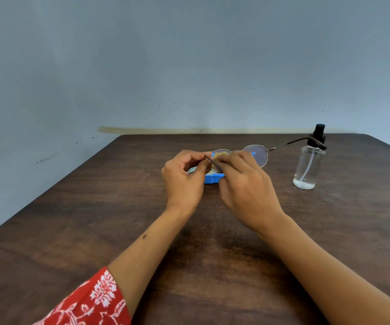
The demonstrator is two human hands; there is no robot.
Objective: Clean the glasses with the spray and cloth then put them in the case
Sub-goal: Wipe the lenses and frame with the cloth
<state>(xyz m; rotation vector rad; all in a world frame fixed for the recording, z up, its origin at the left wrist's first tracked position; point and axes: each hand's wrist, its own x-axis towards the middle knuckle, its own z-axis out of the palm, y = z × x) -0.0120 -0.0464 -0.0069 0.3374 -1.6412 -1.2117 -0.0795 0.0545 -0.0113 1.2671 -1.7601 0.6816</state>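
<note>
Glasses (255,156) held up over table (95,219), mid-frame, above blue case (212,178). Left hand (184,177) pinched on folded temple at near lens rim. Right hand (243,181) fingers closed on yellow cloth (221,155) pressed to that lens. Other temple stretched out right, tip overlapping spray bottle (307,167) neck. Bottle upright, apart from hands, little liquid inside. Red patterned sleeve (91,303) on left arm.

Dark wooden table (95,231) bears a spray bottle (306,167) and blue case (212,178).
</note>
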